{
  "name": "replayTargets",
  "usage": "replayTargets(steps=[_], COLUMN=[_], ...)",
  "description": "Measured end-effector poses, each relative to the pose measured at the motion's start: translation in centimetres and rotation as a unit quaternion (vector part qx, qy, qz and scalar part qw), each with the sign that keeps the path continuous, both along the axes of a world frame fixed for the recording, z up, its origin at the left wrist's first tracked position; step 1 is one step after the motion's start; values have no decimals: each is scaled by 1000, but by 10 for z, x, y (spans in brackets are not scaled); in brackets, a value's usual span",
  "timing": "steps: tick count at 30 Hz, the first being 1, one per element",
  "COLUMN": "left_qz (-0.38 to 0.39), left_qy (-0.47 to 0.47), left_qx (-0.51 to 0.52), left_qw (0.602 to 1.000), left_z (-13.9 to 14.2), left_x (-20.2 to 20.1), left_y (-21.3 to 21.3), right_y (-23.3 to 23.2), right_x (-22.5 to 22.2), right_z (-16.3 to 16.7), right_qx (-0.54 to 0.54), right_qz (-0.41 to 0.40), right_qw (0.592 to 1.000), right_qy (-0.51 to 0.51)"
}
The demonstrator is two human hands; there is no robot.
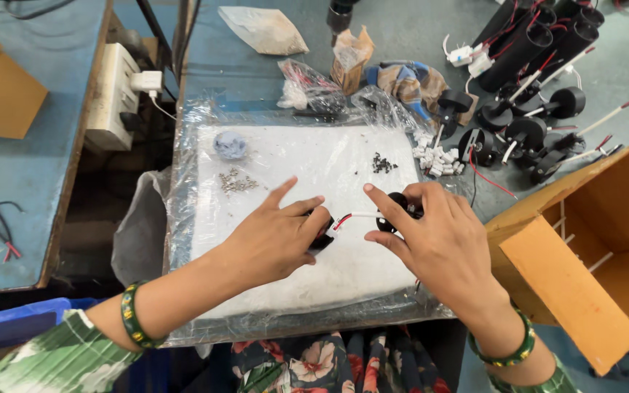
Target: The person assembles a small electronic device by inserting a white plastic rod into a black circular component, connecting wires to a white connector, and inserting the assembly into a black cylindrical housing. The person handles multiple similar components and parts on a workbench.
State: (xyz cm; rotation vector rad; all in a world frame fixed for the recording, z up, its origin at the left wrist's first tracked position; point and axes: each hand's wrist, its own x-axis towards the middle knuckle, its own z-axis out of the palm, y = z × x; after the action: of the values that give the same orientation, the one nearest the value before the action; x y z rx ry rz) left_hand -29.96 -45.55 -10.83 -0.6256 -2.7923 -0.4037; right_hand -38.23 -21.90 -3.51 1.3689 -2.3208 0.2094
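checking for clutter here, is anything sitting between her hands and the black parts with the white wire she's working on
Nothing visible. The left hand already grips one black part, and the right hand holds the other black part; the white wire runs bare between them. The screw piles lie farther back on the white board.

Grey-blue workbench [431, 33] under a plastic-wrapped white board [307, 175], black round parts [525, 131], an open cardboard box [606, 240].

Work board [293, 164] on the bench [431, 33], screws [237, 183] on its left, open carton [606, 247] right — round parts [522, 135], seemingly wired, behind
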Motion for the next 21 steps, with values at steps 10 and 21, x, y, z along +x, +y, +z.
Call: replayTargets(steps=[10, 21], left_qz=[95, 122], left_qy=[7, 35], left_qx=[321, 281], left_qw=[942, 951], left_z=[12, 1], left_x=[25, 28], left_y=[-5, -8], right_y=[-26, -31], right_x=[3, 8], right_z=[5, 4], right_qx=[35, 56], right_qz=[-13, 41], right_qw=[997, 996], right_qy=[65, 50])
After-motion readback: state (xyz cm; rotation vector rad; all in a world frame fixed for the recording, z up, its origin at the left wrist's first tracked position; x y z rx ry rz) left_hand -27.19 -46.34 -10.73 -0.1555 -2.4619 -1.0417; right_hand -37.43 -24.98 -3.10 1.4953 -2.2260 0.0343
